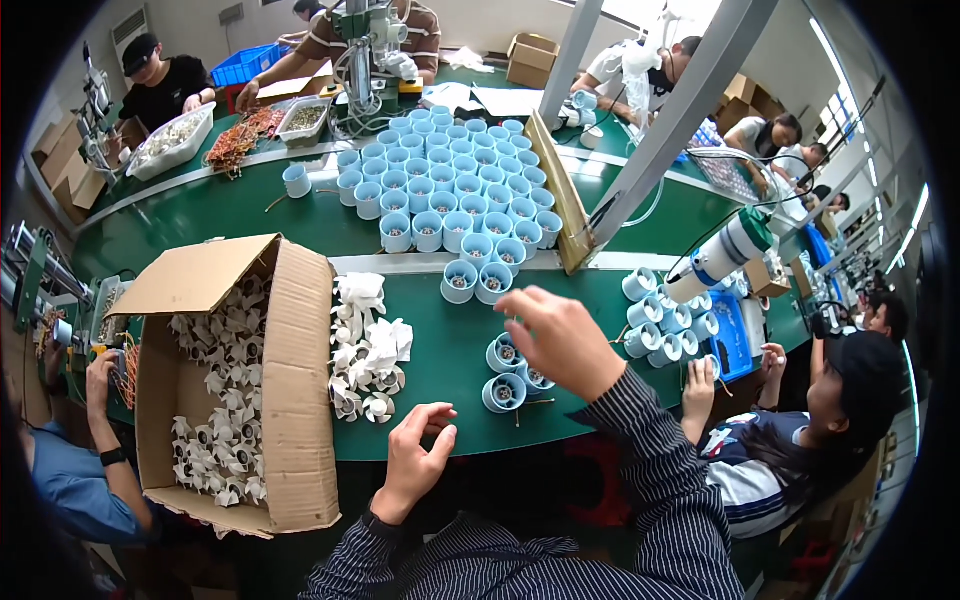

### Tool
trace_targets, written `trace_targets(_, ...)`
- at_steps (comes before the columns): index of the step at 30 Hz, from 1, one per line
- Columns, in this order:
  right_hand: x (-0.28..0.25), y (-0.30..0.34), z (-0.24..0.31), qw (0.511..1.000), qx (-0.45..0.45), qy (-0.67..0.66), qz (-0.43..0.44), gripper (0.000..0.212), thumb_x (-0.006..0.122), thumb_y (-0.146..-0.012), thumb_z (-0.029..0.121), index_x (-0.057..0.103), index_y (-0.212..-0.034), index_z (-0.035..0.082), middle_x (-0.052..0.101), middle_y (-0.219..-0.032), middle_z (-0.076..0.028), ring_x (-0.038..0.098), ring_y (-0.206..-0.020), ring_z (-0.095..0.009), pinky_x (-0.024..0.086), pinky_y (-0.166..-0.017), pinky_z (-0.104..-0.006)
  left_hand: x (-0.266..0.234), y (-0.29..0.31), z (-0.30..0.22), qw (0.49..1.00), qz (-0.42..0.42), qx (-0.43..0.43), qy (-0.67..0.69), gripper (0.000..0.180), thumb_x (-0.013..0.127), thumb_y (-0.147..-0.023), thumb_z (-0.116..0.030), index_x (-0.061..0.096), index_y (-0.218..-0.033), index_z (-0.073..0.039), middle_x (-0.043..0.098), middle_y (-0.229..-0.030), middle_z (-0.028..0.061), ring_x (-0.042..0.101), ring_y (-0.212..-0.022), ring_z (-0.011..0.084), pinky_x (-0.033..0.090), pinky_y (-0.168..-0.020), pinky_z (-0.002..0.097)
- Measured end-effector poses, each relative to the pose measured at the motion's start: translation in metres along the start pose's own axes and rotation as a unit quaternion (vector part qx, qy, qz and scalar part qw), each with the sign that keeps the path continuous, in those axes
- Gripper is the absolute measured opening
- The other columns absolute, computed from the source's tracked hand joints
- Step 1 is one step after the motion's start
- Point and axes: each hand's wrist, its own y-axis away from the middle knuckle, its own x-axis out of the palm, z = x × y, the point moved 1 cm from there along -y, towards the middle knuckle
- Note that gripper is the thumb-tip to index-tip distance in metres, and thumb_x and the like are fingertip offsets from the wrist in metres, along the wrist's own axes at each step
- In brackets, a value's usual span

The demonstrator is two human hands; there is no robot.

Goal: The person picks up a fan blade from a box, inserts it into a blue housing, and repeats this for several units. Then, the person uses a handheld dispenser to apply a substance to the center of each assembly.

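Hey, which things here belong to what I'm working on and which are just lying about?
Likely in the job:
blue cups, near right hand
loose white fan blades, near left hand
open cardboard box of blades

Probably just lying about:
orange wires
far blue crate
far cardboard box

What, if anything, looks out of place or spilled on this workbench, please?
One light-blue cup stands alone, left of the large cluster of matching cups, which stand close together. White fan rotors also lie loose beside the cardboard box; whether spilled or set out, I cannot tell.
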Motion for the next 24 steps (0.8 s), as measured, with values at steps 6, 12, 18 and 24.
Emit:
trace_targets(6,0.027,-0.081,-0.066,0.992,-0.009,0.124,-0.024,0.035,0.062,-0.094,0.004,0.061,-0.128,0.013,0.061,-0.12,-0.018,0.07,-0.095,-0.04,0.057,-0.084,-0.0463,0.002,0.0,-0.003,1.0,0.013,-0.008,0.019,0.029,0.068,-0.093,-0.002,0.067,-0.122,0.004,0.073,-0.113,0.0119,0.072,-0.094,0.0163,0.058,-0.084,0.0292)
trace_targets(12,0.036,-0.092,-0.069,0.994,-0.052,0.067,0.065,0.043,0.065,-0.089,-0.004,0.061,-0.128,0.014,0.062,-0.116,-0.016,0.07,-0.096,-0.036,0.058,-0.082,-0.0459,-0.008,-0.002,-0.011,1.0,0.007,-0.003,0.004,0.029,0.068,-0.094,-0.005,0.067,-0.121,0.003,0.071,-0.116,0.0125,0.072,-0.093,0.0181,0.058,-0.082,0.0304)
trace_targets(18,0.042,-0.089,-0.072,0.982,-0.116,0.124,0.087,0.034,0.064,-0.087,-0.004,0.071,-0.117,0.012,0.066,-0.11,-0.015,0.071,-0.092,-0.036,0.058,-0.083,-0.0457,-0.008,-0.008,-0.006,1.0,0.005,-0.011,0.004,0.029,0.069,-0.093,-0.009,0.067,-0.12,0.002,0.069,-0.116,0.0151,0.073,-0.092,0.0228,0.059,-0.079,0.0336)
trace_targets(24,0.05,-0.067,-0.071,0.989,-0.112,0.064,0.075,0.029,0.068,-0.085,-0.002,0.078,-0.109,0.011,0.069,-0.107,-0.015,0.072,-0.095,-0.033,0.058,-0.085,-0.0438,-0.007,-0.018,-0.015,1.0,-0.005,-0.011,-0.018,0.031,0.069,-0.093,-0.009,0.067,-0.122,0.001,0.067,-0.122,0.0158,0.072,-0.095,0.0235,0.059,-0.08,0.0339)
